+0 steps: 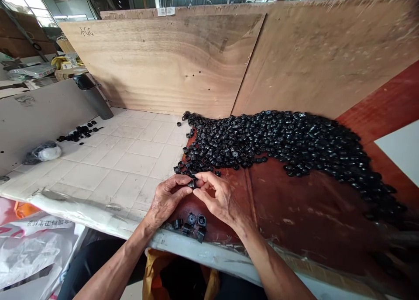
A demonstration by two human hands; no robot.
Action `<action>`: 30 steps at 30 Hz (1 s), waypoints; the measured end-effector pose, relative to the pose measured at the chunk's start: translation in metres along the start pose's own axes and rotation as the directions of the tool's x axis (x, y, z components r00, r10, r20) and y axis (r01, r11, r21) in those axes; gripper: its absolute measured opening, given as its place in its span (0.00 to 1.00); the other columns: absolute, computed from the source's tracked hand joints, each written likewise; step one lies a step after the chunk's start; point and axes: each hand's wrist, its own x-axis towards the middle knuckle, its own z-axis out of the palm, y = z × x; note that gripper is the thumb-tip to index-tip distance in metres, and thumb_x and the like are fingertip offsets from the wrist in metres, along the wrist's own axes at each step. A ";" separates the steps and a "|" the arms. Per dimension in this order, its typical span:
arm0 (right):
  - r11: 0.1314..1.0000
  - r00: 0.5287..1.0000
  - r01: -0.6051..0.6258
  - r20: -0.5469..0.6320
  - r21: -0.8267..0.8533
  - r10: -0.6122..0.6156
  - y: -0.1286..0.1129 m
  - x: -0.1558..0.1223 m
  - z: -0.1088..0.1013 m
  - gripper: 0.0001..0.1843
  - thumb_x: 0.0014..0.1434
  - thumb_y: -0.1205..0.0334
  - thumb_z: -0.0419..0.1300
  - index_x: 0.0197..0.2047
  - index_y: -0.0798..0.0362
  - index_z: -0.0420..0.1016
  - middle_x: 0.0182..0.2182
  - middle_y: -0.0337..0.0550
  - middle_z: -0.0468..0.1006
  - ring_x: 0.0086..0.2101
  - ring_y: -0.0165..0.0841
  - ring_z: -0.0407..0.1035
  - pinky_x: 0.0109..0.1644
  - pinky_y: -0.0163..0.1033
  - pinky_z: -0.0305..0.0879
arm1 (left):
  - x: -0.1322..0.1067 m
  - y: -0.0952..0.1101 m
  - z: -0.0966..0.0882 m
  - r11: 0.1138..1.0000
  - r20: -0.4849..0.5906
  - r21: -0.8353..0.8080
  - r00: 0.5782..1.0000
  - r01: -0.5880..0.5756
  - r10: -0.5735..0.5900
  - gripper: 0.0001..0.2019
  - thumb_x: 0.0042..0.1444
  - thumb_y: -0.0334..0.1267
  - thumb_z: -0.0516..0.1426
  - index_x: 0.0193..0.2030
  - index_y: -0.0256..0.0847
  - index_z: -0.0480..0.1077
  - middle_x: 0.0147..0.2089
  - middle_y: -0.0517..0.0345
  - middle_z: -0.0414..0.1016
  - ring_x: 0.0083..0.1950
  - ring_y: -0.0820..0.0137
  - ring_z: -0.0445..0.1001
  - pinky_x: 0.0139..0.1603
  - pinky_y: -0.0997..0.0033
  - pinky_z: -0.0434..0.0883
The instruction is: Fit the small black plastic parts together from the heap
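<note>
Between my two hands, over the dark red board, is a small black plastic cap (193, 184). Thumb and fingers of my left hand (169, 196) pinch it from the left. My right hand (217, 196) closes on it from the other side, its fingertips covering part of the piece. Just below my hands, by the table edge, lies a little group of black caps (191, 219), some showing their round faces. Beyond my fingers spreads a long heap of similar black caps (248, 138).
A wooden panel (163, 60) stands along the back. On the white tiled surface (137, 156) at left are a dark bottle (94, 97), scattered black bits (77, 133) and a plastic-wrapped bundle (44, 153). An open yellow bag (153, 271) hangs below the table edge.
</note>
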 end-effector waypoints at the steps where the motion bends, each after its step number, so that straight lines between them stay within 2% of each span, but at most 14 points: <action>1: 1.000 1.000 0.021 -0.001 0.016 -0.021 0.001 0.000 0.001 0.06 0.63 0.59 0.63 0.43 0.49 0.77 0.33 0.39 0.79 0.31 0.34 0.72 0.37 0.35 0.68 | 0.000 0.001 0.000 1.000 0.009 -0.012 1.000 0.010 -0.010 0.10 0.55 0.43 0.70 0.41 0.43 0.80 0.47 0.56 0.83 0.49 0.64 0.81 0.57 0.62 0.78; 5: 0.999 1.000 -0.029 -0.002 -0.029 0.029 0.002 -0.001 0.002 0.05 0.65 0.59 0.61 0.37 0.49 0.75 0.28 0.37 0.78 0.29 0.34 0.72 0.35 0.36 0.66 | 0.000 0.003 0.001 0.999 0.012 -0.030 1.000 0.021 -0.020 0.09 0.55 0.42 0.70 0.41 0.44 0.81 0.46 0.57 0.82 0.48 0.65 0.81 0.56 0.64 0.77; 10: 0.996 0.998 -0.062 0.023 0.065 0.061 -0.002 -0.002 0.004 0.05 0.64 0.60 0.60 0.41 0.50 0.76 0.28 0.37 0.78 0.29 0.33 0.73 0.34 0.35 0.67 | -0.001 0.002 0.002 0.998 0.060 -0.037 0.997 0.045 -0.043 0.09 0.56 0.42 0.69 0.41 0.42 0.80 0.46 0.56 0.82 0.47 0.65 0.81 0.54 0.65 0.78; 13: 0.952 0.962 -0.261 0.126 0.161 0.243 -0.001 -0.001 0.004 0.05 0.61 0.59 0.59 0.38 0.51 0.75 0.22 0.35 0.76 0.25 0.32 0.73 0.31 0.34 0.65 | -0.001 0.003 -0.001 1.000 0.143 -0.008 0.990 0.011 -0.010 0.09 0.58 0.40 0.68 0.44 0.42 0.80 0.47 0.53 0.83 0.49 0.63 0.81 0.55 0.64 0.77; 15: 0.912 0.924 -0.372 0.163 0.172 0.346 0.001 0.001 0.000 0.08 0.60 0.57 0.60 0.33 0.51 0.74 0.18 0.34 0.74 0.21 0.32 0.70 0.28 0.33 0.63 | -0.001 0.006 -0.004 0.999 0.256 0.043 0.967 -0.024 0.012 0.08 0.59 0.39 0.67 0.44 0.41 0.79 0.47 0.52 0.82 0.48 0.63 0.80 0.52 0.65 0.76; 16: 0.905 0.917 -0.394 0.129 0.159 0.376 0.003 0.003 -0.003 0.11 0.60 0.55 0.60 0.29 0.51 0.73 0.17 0.34 0.72 0.20 0.31 0.68 0.27 0.33 0.62 | -0.001 0.008 -0.006 0.996 0.324 0.092 0.946 -0.022 -0.009 0.08 0.59 0.39 0.66 0.44 0.41 0.79 0.45 0.52 0.82 0.45 0.64 0.80 0.48 0.66 0.76; 18: 0.924 0.928 -0.367 -0.028 0.108 0.372 0.009 0.006 -0.008 0.15 0.60 0.53 0.60 0.25 0.51 0.69 0.17 0.34 0.70 0.20 0.31 0.66 0.27 0.33 0.59 | -0.001 0.012 -0.008 0.972 0.411 0.233 0.908 -0.011 -0.088 0.06 0.60 0.40 0.65 0.40 0.40 0.79 0.40 0.55 0.81 0.38 0.68 0.77 0.39 0.70 0.73; 20: 0.954 0.943 -0.300 -0.141 0.029 0.301 0.014 0.007 -0.010 0.13 0.59 0.57 0.61 0.26 0.51 0.68 0.21 0.35 0.70 0.23 0.31 0.66 0.28 0.33 0.59 | -0.001 0.014 -0.008 0.923 0.355 0.385 0.924 -0.004 -0.144 0.10 0.61 0.43 0.63 0.32 0.39 0.76 0.33 0.59 0.77 0.32 0.70 0.73 0.35 0.71 0.69; 21: 0.965 0.956 -0.261 -0.147 -0.022 0.255 0.017 0.007 -0.010 0.10 0.58 0.60 0.62 0.27 0.51 0.69 0.23 0.35 0.71 0.25 0.31 0.67 0.30 0.33 0.60 | 0.000 0.013 -0.007 0.897 0.292 0.442 0.945 0.003 -0.147 0.12 0.61 0.44 0.62 0.30 0.39 0.74 0.30 0.60 0.75 0.31 0.71 0.71 0.34 0.71 0.67; 23: 0.974 0.982 -0.179 -0.081 -0.141 0.168 0.021 0.005 -0.005 0.03 0.56 0.68 0.63 0.32 0.52 0.73 0.27 0.36 0.73 0.29 0.32 0.68 0.34 0.34 0.62 | 0.001 0.009 -0.004 0.863 0.165 0.504 0.977 0.033 -0.133 0.13 0.61 0.43 0.62 0.29 0.40 0.72 0.28 0.63 0.72 0.30 0.71 0.69 0.33 0.71 0.66; 26: 0.945 0.996 -0.074 0.020 -0.318 0.085 0.026 0.001 0.005 0.11 0.56 0.73 0.65 0.41 0.52 0.76 0.35 0.40 0.75 0.35 0.34 0.71 0.39 0.36 0.65 | 0.006 -0.003 0.000 0.850 0.103 0.525 0.990 0.027 -0.095 0.05 0.59 0.39 0.62 0.41 0.41 0.76 0.32 0.63 0.73 0.31 0.71 0.70 0.34 0.71 0.68; 30: 0.880 0.990 0.000 0.126 -0.476 0.068 0.024 -0.002 0.012 0.08 0.60 0.72 0.67 0.40 0.51 0.76 0.42 0.43 0.75 0.37 0.35 0.72 0.39 0.36 0.64 | 0.014 -0.020 0.001 0.822 0.058 0.567 0.998 -0.052 0.023 0.25 0.58 0.34 0.62 0.63 0.46 0.72 0.38 0.62 0.71 0.34 0.70 0.72 0.39 0.69 0.72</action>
